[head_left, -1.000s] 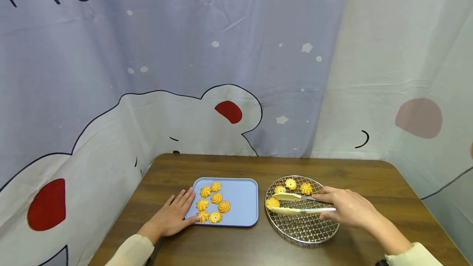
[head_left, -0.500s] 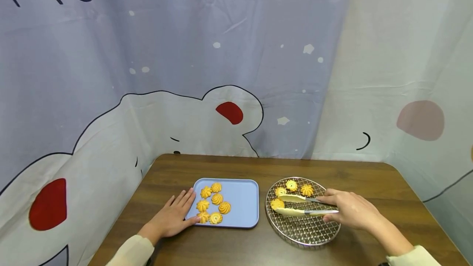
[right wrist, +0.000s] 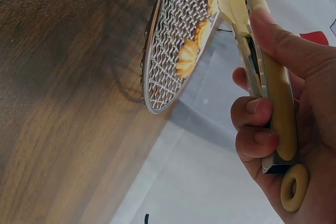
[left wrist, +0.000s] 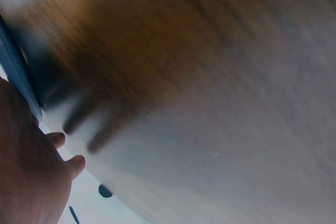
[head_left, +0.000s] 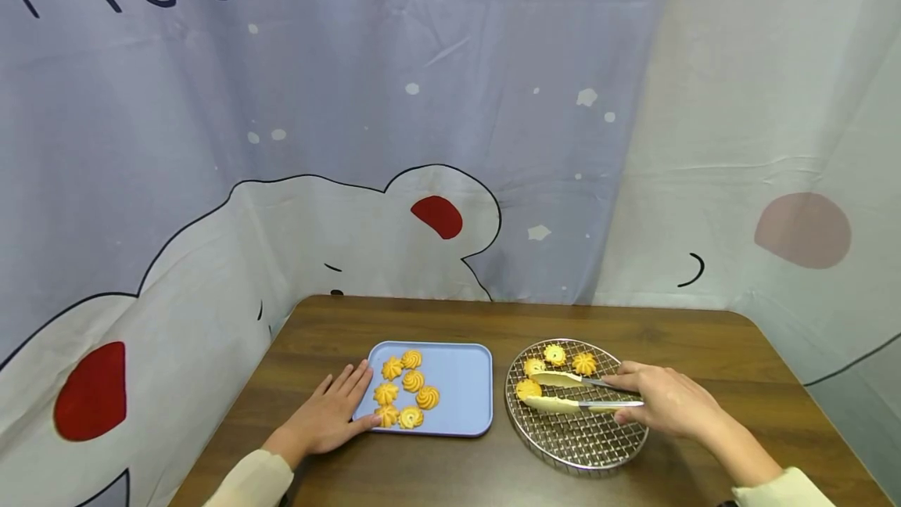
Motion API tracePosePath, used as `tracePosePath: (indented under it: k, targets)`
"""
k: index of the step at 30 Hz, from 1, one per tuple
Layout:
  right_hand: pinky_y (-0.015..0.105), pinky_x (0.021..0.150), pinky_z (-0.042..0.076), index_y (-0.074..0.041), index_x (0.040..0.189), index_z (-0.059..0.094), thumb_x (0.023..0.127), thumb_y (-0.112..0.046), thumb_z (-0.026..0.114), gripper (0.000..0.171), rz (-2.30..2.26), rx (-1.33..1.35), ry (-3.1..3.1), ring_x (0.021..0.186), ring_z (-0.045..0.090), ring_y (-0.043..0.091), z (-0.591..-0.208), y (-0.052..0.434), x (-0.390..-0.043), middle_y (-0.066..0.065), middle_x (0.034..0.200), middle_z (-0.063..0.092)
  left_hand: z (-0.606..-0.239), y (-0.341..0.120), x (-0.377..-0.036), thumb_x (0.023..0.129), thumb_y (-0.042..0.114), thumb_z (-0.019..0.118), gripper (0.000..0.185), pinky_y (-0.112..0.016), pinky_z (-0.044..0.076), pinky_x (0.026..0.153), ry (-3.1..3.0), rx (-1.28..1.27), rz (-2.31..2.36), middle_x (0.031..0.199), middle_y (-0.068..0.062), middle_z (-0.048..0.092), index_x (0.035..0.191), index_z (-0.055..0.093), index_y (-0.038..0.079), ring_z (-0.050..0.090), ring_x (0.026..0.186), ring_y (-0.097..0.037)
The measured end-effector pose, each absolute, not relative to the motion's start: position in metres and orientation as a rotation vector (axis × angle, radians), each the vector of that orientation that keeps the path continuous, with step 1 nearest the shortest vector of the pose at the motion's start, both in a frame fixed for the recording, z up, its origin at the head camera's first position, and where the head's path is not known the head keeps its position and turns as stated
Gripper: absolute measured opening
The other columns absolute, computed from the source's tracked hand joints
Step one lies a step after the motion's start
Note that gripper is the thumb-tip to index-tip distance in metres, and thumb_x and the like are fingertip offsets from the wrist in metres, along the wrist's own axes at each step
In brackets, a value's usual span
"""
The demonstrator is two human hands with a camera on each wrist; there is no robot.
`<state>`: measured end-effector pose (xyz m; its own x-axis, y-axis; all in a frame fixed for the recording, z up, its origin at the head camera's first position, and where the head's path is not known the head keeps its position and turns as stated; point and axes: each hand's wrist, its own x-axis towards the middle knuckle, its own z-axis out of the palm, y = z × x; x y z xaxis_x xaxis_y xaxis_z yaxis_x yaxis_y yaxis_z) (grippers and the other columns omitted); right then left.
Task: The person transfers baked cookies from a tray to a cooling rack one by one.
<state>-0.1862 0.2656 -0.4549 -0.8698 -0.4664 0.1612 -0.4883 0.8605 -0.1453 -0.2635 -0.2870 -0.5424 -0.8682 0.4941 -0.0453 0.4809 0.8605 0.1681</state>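
Observation:
My right hand (head_left: 669, 397) grips a pair of tongs (right wrist: 278, 98) with cream tips and handle inserts, its fingers curled round the handle. The tongs' spread tips reach over a round wire rack (head_left: 584, 440), close to a yellow swirl cookie (head_left: 529, 390) at the rack's left edge. Whether the tips touch that cookie I cannot tell. Several more piped cookies lie on the rack, among them one near the back (head_left: 554, 354). On the left, my left hand (head_left: 320, 413) lies flat with straight fingers against the left edge of a blue tray (head_left: 464, 390). Several swirl cookies (head_left: 413, 379) sit on the tray's left half.
Tray and rack stand side by side on a brown wooden table (head_left: 422, 472), with a narrow gap between them. A printed curtain (head_left: 549, 139) hangs behind the table and along its sides.
The tongs have shifted slightly right, and the cookie at the rack's left edge has moved a little right with them. My left hand and the tray stay in place.

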Motion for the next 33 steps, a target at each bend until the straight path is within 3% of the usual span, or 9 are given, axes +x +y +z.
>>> tracePosePath:
  k: [15,23,29,33]
  targets:
    - [0.029,0.06,0.05,-0.018,0.126,0.073,0.075,-0.04,0.086,0.057,0.306,0.716,-2.904,0.075,0.06,0.002,-0.456,0.266,-0.189,-0.009,0.109,0.067,-0.543,-0.288,-0.263,0.099,0.07,0.039,0.091,-0.064,0.016,0.119,2.943,0.756,0.225,0.169,-0.01,0.017,0.162,0.022,0.007,0.018,0.154,-0.037]
    - [0.034,0.068,0.056,-0.018,0.126,0.073,0.076,-0.04,0.086,0.056,0.299,0.743,-2.854,0.087,0.069,0.012,-0.453,0.254,-0.194,-0.008,0.114,0.069,-0.544,-0.288,-0.264,0.1,0.068,0.04,0.089,-0.066,0.017,0.118,2.952,0.775,0.24,0.169,-0.012,0.018,0.161,0.024,0.006,0.02,0.153,-0.04]
    - [0.03,0.063,0.052,-0.017,0.128,0.072,0.076,-0.041,0.086,0.058,0.307,0.776,-2.853,0.077,0.062,0.005,-0.451,0.238,-0.2,-0.008,0.109,0.067,-0.544,-0.288,-0.264,0.099,0.068,0.041,0.089,-0.066,0.018,0.117,2.96,0.794,0.243,0.168,-0.013,0.02,0.16,0.026,0.005,0.022,0.152,-0.04]
    - [0.031,0.064,0.053,-0.02,0.129,0.071,0.076,-0.04,0.086,0.059,0.329,0.777,-2.856,0.078,0.065,0.009,-0.45,0.228,-0.203,-0.008,0.112,0.067,-0.544,-0.289,-0.263,0.1,0.066,0.043,0.088,-0.068,0.02,0.116,2.963,0.817,0.255,0.167,-0.016,0.022,0.159,0.029,0.003,0.023,0.151,-0.043]
